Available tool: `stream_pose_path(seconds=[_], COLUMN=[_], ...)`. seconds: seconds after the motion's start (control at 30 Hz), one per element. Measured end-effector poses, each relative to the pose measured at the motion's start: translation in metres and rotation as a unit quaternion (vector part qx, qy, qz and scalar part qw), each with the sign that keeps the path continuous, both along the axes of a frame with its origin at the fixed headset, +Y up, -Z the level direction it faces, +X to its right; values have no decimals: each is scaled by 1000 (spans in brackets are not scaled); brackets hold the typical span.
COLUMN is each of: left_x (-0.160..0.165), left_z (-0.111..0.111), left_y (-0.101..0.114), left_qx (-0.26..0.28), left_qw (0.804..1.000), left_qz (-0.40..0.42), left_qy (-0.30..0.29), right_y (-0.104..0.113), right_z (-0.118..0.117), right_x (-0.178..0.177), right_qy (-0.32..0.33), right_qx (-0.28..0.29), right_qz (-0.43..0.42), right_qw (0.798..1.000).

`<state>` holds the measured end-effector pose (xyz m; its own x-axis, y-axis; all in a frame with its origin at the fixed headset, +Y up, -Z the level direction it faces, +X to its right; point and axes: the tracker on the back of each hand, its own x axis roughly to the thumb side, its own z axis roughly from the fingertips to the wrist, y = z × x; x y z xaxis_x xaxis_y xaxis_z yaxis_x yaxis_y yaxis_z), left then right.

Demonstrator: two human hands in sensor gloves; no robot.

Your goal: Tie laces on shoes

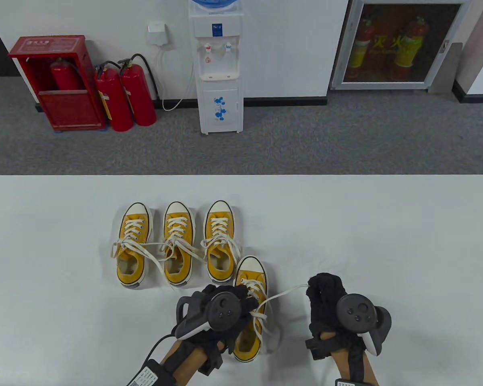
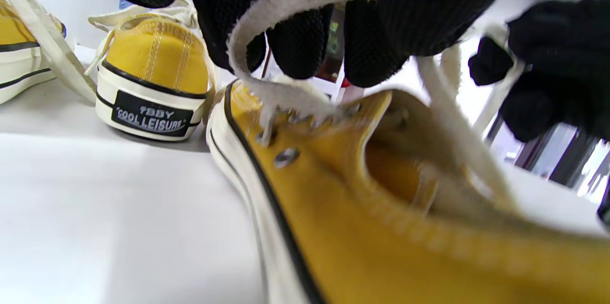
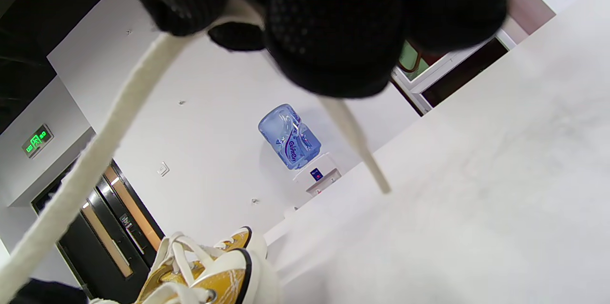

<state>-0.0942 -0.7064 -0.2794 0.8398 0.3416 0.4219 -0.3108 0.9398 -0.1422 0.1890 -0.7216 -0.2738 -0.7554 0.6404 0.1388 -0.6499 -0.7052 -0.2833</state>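
1. Four yellow canvas sneakers with white rubber toe caps sat on a white tabletop. Three stood in a row, toes pointing away from the person, their flat cream laces lying loose and spilling across one another.
2. The fourth sneaker sat nearer the person, just right of the row, and was the one being worked on.
3. The left hand, in a black mesh glove, rested over the sneaker's lacing. In the left wrist view its fingers were curled around a bend of one lace just above the metal eyelets.
4. The right hand was held well to the right of the sneaker. Its fingers pinched the other lace end, which ran taut from the sneaker to the hand; a short tail hung below the grip.
5. This looked like the first stage of the knot: the two ends drawn apart. Whether they had already crossed was hard to tell, since the left hand hid that spot.
6. The next move probably called for bringing the right end back towards the sneaker to form and wrap a loop, while keeping tension so the lacing stayed snug.
7. The laces were flat, woven and slightly fuzzy; the canvas appeared soft, the sole edged with a black stripe.
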Motion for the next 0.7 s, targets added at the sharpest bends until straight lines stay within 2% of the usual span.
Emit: stream_pose_path(seconds=[0.2, 0.4, 0.47, 0.5, 0.53, 0.7], left_x=[-18, -28, -29, -29, -29, -26], left_z=[-7, -16, -19, -20, -20, -25], left_y=[25, 34, 30, 27, 25, 17], left_qx=[-44, -134, -167, -190, -199, -264], left_qw=[990, 953, 934, 915, 908, 840], left_qz=[132, 272, 315, 355, 368, 470], left_qy=[17, -12, -24, -30, -32, -60], right_y=[0, -1, -1, -1, -1, -1], right_z=[0, -1, -1, -1, -1, -1], right_x=[2, 5, 5, 5, 5, 5], right_qy=[-6, -11, -12, -13, -13, -14], right_qx=[0, -5, -5, -5, -6, -8], right_qz=[-4, -11, -10, -9, -9, -8], right_qw=[1000, 1000, 1000, 1000, 1000, 1000])
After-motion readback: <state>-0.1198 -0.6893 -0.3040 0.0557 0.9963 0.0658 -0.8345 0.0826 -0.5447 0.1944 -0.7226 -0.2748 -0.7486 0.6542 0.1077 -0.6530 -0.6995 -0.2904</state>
